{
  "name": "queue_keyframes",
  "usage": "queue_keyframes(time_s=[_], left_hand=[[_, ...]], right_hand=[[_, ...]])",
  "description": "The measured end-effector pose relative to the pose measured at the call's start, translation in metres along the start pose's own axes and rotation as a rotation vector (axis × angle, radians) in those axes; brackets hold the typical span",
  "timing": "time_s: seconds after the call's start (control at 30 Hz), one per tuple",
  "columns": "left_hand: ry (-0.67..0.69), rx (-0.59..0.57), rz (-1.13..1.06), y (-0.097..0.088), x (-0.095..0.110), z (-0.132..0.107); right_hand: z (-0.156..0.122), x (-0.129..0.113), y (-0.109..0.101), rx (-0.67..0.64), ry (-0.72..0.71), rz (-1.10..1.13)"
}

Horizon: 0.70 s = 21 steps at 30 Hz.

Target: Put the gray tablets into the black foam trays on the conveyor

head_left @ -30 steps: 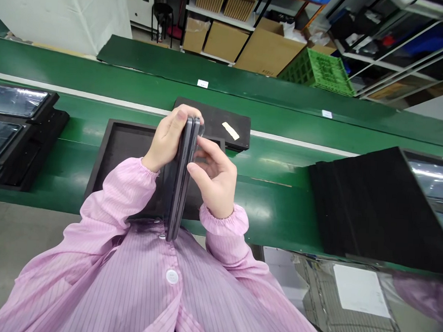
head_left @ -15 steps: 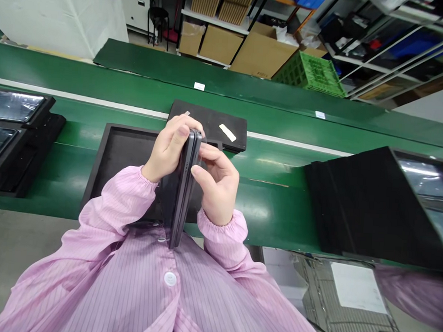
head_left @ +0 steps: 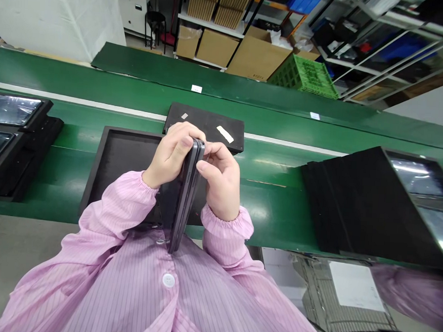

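Observation:
A dark grey tablet (head_left: 184,199) stands on edge in front of my chest, its narrow side with a row of small speaker holes facing up. It looks like two thin slabs lying face to face. My left hand (head_left: 175,148) is closed around its far end from the left, fingers over the top and thumb along the side. My right hand (head_left: 223,181) grips the same end from the right, thumb and fingers bent at the edge. Whether a thin film is between those fingers I cannot tell. Beneath the hands lies a black shallow tray (head_left: 114,160).
A flat black box (head_left: 205,120) with pale tape pieces lies behind the tray on the green conveyor (head_left: 264,208). Black trays with glossy screens (head_left: 11,110) sit at left. A tall black tray stack (head_left: 364,208) stands at right, near a blurred pink sleeve (head_left: 415,295).
The view has shifted slightly. My right thumb has moved a little up along the tablet's edge, closer to its fingers. My left hand keeps its hold.

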<state>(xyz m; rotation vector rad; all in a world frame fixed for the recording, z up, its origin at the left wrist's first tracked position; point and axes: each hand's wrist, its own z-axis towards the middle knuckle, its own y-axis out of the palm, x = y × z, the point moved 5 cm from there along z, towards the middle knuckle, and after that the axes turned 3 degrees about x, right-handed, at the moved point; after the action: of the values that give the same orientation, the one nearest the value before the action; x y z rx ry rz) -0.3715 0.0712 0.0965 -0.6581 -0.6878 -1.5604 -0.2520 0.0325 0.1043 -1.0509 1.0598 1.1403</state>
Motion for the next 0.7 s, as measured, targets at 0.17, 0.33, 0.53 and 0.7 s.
queue_keyframes(time_s=[0.17,0.33,0.53,0.7], left_hand=[[-0.037,0.037,-0.006,0.001,-0.004,-0.003],[-0.091,0.188,0.007,-0.004,-0.011,-0.009],[-0.151,0.242,-0.011,-0.008,-0.020,-0.007],[-0.166,0.252,-0.008,-0.009,-0.032,-0.006]], right_hand=[[-0.011,0.008,0.004,-0.034,-0.030,-0.044],[-0.037,0.010,0.028,-0.202,-0.121,-0.220],[-0.043,0.015,0.038,-0.189,-0.130,-0.253],[-0.042,0.021,0.039,-0.179,-0.133,-0.204]])
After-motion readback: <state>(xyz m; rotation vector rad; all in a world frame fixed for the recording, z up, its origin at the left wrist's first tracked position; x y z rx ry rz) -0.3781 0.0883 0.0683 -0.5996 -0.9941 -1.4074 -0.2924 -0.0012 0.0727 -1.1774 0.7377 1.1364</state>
